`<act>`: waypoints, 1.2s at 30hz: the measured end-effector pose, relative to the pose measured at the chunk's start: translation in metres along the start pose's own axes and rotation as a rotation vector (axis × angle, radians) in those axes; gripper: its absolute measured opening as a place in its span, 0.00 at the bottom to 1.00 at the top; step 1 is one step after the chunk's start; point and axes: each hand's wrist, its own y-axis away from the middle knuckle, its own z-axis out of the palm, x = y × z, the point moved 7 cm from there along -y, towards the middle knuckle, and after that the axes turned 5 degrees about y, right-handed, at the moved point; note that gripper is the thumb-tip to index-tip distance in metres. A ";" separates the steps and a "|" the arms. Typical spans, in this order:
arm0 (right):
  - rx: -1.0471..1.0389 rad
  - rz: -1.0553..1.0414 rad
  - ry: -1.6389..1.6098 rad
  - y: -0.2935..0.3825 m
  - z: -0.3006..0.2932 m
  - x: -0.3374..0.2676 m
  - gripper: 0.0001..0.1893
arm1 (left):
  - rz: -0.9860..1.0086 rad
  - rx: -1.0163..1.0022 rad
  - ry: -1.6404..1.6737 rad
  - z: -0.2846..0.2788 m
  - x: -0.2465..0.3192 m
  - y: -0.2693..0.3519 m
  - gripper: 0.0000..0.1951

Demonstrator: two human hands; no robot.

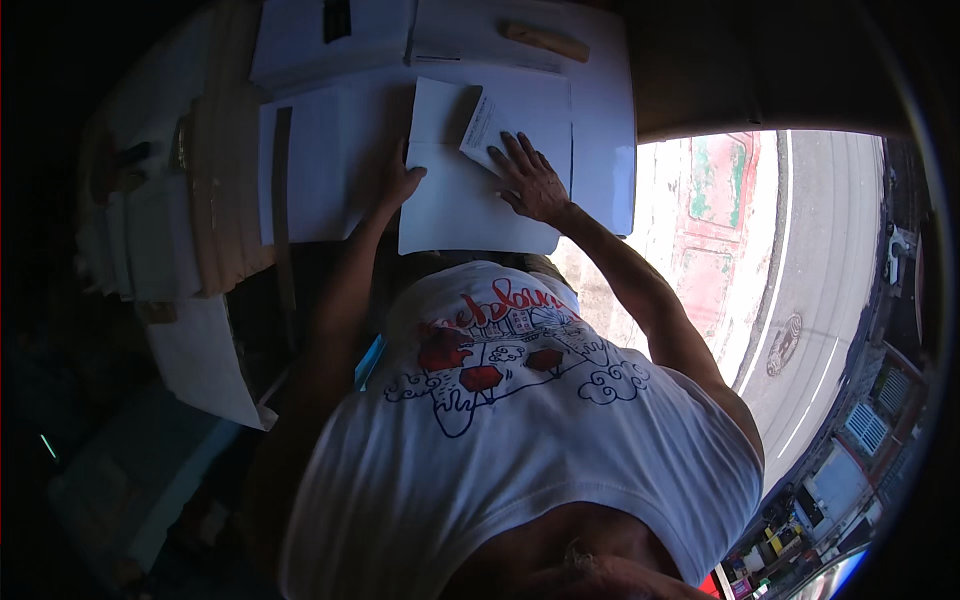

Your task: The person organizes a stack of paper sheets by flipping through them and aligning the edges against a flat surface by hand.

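Note:
A large white sheet of paper or thin card [465, 202] lies before me, with a crease across its upper left part. Its upper right portion is folded over into a pointed flap [478, 133] bearing small print. My right hand [532, 180] rests on this flap, palm down with the fingers spread. At the sheet's left edge is my left hand [401, 176]; its thumb lies over the edge, while its fingers are in shadow and partly hidden. Beneath the sheet are more white sheets [600, 157] in a broad layer.
A tan block-like tool [546, 40] lies on the white stack at the far right. A dark object [337, 20] sits at the far left, and a dark strip [281, 161] crosses the left stack. Cardboard [214, 195] stands further left. A bright roadway [810, 247] shows on the right.

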 end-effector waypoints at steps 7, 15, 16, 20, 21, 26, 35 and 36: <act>0.165 0.182 0.081 -0.021 0.002 0.061 0.35 | 0.693 -0.246 -0.562 0.048 0.050 -0.001 0.38; 0.202 0.192 0.022 -0.012 0.011 0.065 0.38 | 0.784 -0.209 -0.726 0.049 0.061 -0.041 0.32; 0.274 0.334 0.007 -0.010 0.008 0.083 0.39 | 0.793 -0.146 -0.749 0.040 0.059 -0.052 0.33; 0.447 0.553 -0.663 -0.004 0.015 0.104 0.41 | 0.513 -0.104 -0.402 0.010 0.037 -0.069 0.36; 0.528 0.687 -0.841 0.010 0.013 0.106 0.37 | 0.382 -0.047 -0.084 0.008 0.042 -0.070 0.36; 0.191 1.017 -0.513 0.067 0.043 0.102 0.20 | -0.035 -0.052 -0.095 -0.007 0.011 -0.035 0.32; 0.345 0.719 -0.114 0.015 0.025 0.003 0.30 | 0.275 0.136 -0.763 0.064 0.103 0.026 0.13; 0.346 0.739 0.102 0.012 0.029 0.007 0.31 | 0.248 0.076 -0.877 0.071 0.085 0.022 0.14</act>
